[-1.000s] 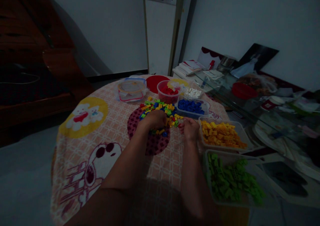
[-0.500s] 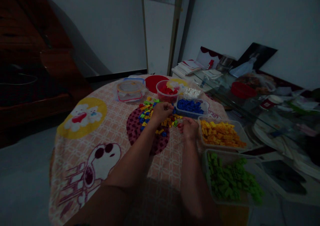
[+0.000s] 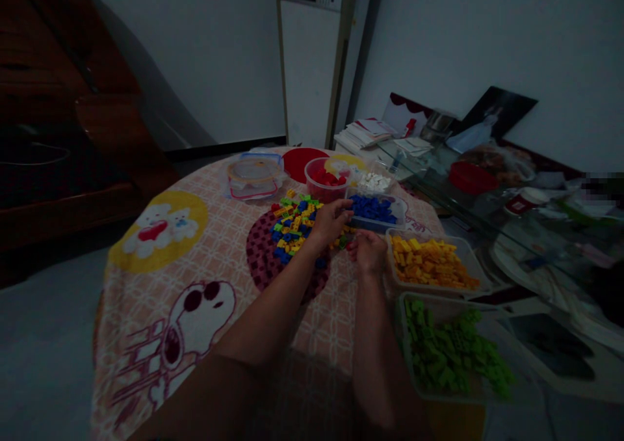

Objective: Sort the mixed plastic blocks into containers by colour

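Observation:
My left hand [image 3: 331, 221] reaches to the left edge of a clear box of blue bricks [image 3: 373, 209], its fingers stretched out and slightly apart. No brick shows in those fingers. Just to the right, my right hand [image 3: 369, 252] is curled closed above the tablecloth, beside a box of yellow bricks [image 3: 431, 262]. What its fingers hold is too dark and small to make out. Under and left of my left hand lies a pile of mixed bricks [image 3: 292, 229], yellow, blue, green and red, on a dark red round patch [image 3: 260, 249] of the cloth.
A tub of red bricks [image 3: 327, 175] and a small box of white pieces [image 3: 374, 182] stand farther back. Nearest on the right is a box of green bricks [image 3: 453, 347]. Lidded containers [image 3: 253, 174] sit at the back left. A cluttered glass table [image 3: 458, 200] adjoins on the right.
My left hand has moved right, from over the brick pile to the edge of the blue box, and its fingers have loosened from a pinch. My right hand has stayed nearly still.

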### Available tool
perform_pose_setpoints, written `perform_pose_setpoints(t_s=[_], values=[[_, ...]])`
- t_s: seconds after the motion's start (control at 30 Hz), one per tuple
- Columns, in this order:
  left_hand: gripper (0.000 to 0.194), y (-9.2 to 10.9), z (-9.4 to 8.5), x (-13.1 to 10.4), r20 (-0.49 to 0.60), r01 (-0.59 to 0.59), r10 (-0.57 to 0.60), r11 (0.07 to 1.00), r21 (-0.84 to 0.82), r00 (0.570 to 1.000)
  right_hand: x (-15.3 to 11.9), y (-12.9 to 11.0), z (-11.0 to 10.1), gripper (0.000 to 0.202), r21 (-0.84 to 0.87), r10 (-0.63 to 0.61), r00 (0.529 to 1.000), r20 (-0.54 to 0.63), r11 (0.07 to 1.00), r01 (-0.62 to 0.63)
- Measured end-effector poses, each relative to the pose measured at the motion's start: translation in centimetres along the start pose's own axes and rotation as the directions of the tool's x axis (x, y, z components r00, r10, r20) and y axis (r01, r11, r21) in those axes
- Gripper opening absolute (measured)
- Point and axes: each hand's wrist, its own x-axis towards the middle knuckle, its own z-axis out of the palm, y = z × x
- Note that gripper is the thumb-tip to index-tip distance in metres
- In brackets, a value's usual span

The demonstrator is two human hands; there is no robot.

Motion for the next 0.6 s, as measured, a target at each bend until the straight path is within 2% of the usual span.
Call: perform_pose_setpoints(t_s=[0.13,0.2,0.27,0.37,0.43,0.47,0.5,0.53,0.6], values=[[0.034,0.8,-2.1,-0.2,0.031,-0.021,0.015,0.982,0.190,0.999,-0.2,-0.3,0.1,0.019,0.010,0.025,1.000,-0.004,1.000,-0.025],[0.029,1.7,-3.8,-0.4,0.084,0.007,-0.034,0.952,0.306,0.996,-0.3,-0.4,0.1,0.020,0.013,0.038,0.999,-0.010,0.999,-0.038],[0.020,3.0,-5.3,-0.8,0.178,0.011,-0.109,0.877,0.480,0.978,-0.3,-0.5,0.1,0.020,0.019,0.045,0.999,-0.011,0.999,-0.045],[0.010,5.1,-6.6,-1.6,0.331,0.019,-0.312,0.752,0.659,0.891,-0.3,-0.5,0.1,0.020,0.024,0.054,0.999,0.003,0.998,-0.054],[0.008,6.1,-6.9,-2.1,0.369,0.056,-0.436,0.704,0.708,0.821,-0.3,-0.5,0.0,0.021,0.020,0.055,0.998,0.002,0.998,-0.055],[0.009,6.5,-6.9,-2.2,0.379,0.060,-0.461,0.694,0.717,0.802,-0.3,-0.5,0.0,0.021,0.015,0.050,0.999,-0.002,0.999,-0.050],[0.010,6.7,-7.1,-2.3,0.381,0.052,-0.457,0.691,0.721,0.804,-0.3,-0.6,0.0,0.022,0.009,0.038,0.999,-0.006,0.999,-0.038],[0.012,6.8,-7.3,-2.3,0.368,0.037,-0.430,0.690,0.723,0.824,-0.4,-0.6,0.0,0.022,0.003,0.018,1.000,-0.005,1.000,-0.018],[0.019,6.8,-8.3,-2.2,0.295,0.024,-0.345,0.684,0.729,0.891,-0.7,-1.0,0.0,0.023,-0.001,-0.035,0.999,0.020,0.999,0.035]])
